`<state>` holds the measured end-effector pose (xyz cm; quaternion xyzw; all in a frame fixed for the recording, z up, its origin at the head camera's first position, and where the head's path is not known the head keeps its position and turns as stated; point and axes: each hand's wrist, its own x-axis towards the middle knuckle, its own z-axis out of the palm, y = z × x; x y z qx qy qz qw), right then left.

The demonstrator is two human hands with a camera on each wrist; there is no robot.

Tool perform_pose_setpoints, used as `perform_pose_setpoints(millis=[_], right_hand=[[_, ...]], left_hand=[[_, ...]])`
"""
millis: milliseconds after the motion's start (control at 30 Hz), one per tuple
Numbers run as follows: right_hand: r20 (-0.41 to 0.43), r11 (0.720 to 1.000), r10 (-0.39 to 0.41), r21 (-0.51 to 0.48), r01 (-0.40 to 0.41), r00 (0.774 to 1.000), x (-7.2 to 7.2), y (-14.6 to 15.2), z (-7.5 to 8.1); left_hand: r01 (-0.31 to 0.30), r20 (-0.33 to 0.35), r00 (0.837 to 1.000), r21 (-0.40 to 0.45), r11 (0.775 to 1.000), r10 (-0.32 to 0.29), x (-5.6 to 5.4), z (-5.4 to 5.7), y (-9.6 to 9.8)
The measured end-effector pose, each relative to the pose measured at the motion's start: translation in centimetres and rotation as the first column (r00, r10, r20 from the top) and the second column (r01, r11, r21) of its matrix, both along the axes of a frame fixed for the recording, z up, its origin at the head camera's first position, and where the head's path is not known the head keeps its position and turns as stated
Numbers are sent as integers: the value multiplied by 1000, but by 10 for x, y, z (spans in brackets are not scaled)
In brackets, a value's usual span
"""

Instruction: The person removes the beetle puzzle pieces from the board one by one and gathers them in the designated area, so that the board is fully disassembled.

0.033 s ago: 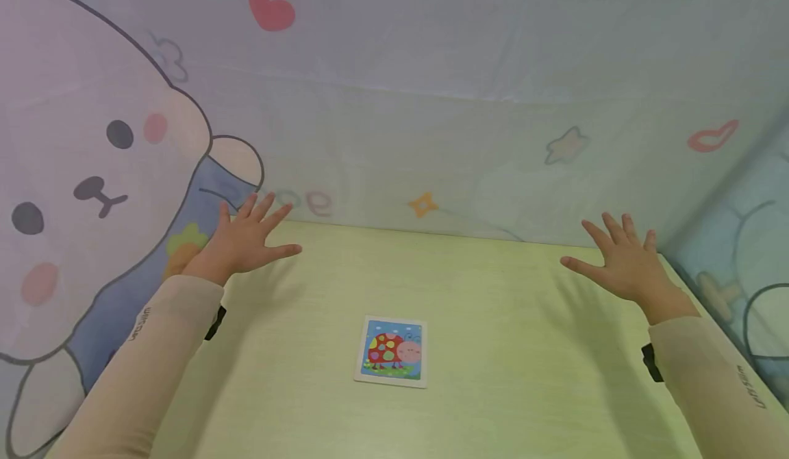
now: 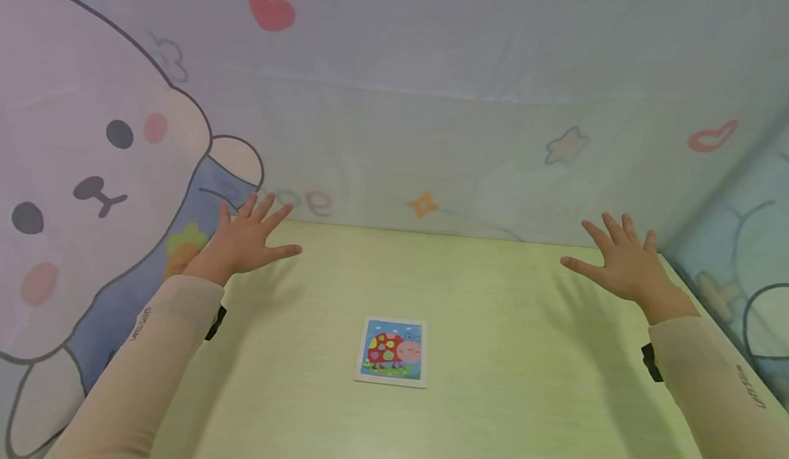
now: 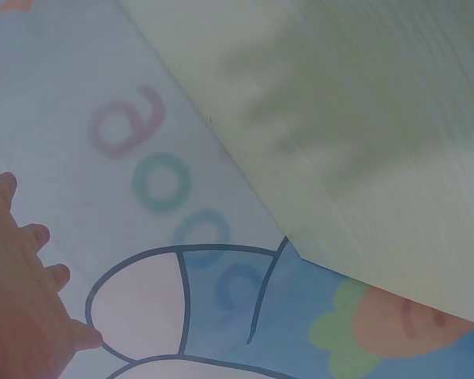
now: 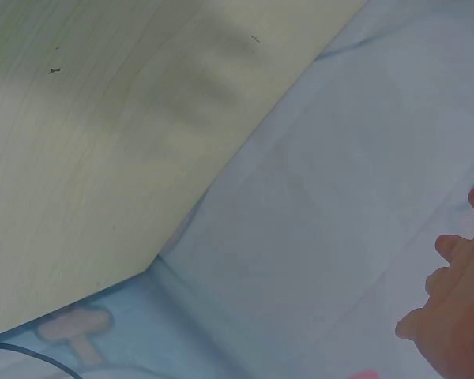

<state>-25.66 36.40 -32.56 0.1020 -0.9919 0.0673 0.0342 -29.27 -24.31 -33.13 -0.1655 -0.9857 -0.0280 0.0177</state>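
A small square picture board point(image 2: 394, 351) with a pale border lies flat on the table, showing a red ladybug with coloured spots. My left hand point(image 2: 243, 240) is held above the table's far left part, fingers spread and holding nothing. Over the far right part, my right hand point(image 2: 629, 267) is likewise spread, its grip empty. Both hands stand well apart from the board, one on either side and farther back. In the left wrist view the left hand point(image 3: 24, 292) shows at the left edge; the right hand point(image 4: 458, 292) appears at the right edge of its own wrist view.
The pale wooden table point(image 2: 493, 349) ends at a printed cloth backdrop point(image 2: 431, 103) along its far edge. A second stretch of cloth point(image 2: 752, 226) hangs beyond the right edge. A large printed bear point(image 2: 55, 137) fills the left side.
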Motion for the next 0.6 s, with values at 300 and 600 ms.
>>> perform_pose_setpoints(millis=[300,600], right_hand=[[-12,1000,5,14,-5,1000,-3,-4,4],[-109,973,137,-171,-155,984,9,-49,29]], left_hand=[[15,-18,1000,-4,1000,-15,2,0,3],[79,-88,994,198,977,-63,30,-3,27]])
